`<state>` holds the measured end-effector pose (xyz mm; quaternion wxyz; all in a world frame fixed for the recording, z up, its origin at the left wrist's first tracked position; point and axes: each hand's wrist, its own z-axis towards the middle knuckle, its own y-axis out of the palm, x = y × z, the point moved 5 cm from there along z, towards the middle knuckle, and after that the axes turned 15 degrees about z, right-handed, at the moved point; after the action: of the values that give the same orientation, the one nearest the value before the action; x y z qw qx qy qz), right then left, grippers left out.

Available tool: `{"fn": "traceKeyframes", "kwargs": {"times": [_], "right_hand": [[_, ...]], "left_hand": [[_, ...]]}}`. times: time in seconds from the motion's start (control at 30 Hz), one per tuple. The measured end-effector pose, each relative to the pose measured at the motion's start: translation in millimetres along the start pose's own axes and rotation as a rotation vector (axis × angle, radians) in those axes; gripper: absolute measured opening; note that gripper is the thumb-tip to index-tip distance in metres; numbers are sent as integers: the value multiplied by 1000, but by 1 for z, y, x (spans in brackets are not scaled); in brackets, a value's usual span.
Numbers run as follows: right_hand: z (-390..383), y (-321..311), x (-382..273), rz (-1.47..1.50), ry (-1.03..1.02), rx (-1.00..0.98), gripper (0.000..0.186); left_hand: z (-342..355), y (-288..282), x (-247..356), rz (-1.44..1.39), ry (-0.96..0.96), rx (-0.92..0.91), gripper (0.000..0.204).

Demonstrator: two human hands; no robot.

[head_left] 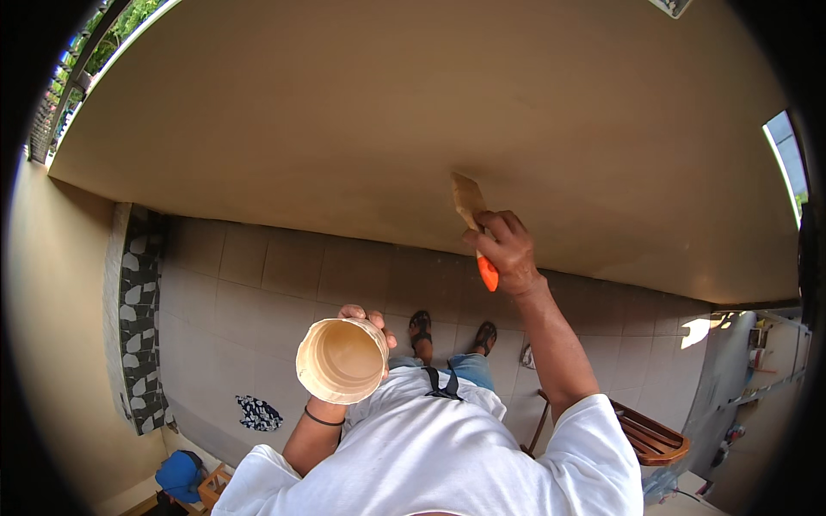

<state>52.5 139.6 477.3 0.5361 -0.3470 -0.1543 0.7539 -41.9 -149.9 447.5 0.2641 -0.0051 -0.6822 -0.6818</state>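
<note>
My right hand (508, 251) grips a paintbrush (469, 199) by its orange-tipped wooden handle, its paint-coated bristles at the beige wall (602, 146) ahead of me; whether they press on it I cannot tell. Low in front of my body, my left hand (379, 330) is wrapped round an open cream-coloured container (340, 361), smeared along its rim, with what looks like pale paint inside; its fingers show over the far side.
My sandaled feet stand on floor tiles (284, 267) near the wall's base. A patterned cloth (258, 413) lies at left, beside a dark stone-patterned strip (140, 318). A wooden slatted chair (645, 430) stands at lower right, a blue item (179, 475) at lower left.
</note>
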Motion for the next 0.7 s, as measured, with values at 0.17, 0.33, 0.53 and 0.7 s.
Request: {"fn": "traceKeyframes", "kwargs": {"times": [0.17,0.33,0.53,0.7], "right_hand": [[72,-109,-12,-79,-8,279,29],[87,-186,-61,-512,-221,537,27],[103,-104,-54,-673,-265,248,30],[59,19,-16,-288,-231,57,18]], "left_hand": [[-2,-10,-2,-41,-35,-9,64],[-9,-18,-2,-23,-2,-72,70],[-6,-14,-4,-47,-7,-80,70],[-4,-11,-2,24,22,-91,69]]}}
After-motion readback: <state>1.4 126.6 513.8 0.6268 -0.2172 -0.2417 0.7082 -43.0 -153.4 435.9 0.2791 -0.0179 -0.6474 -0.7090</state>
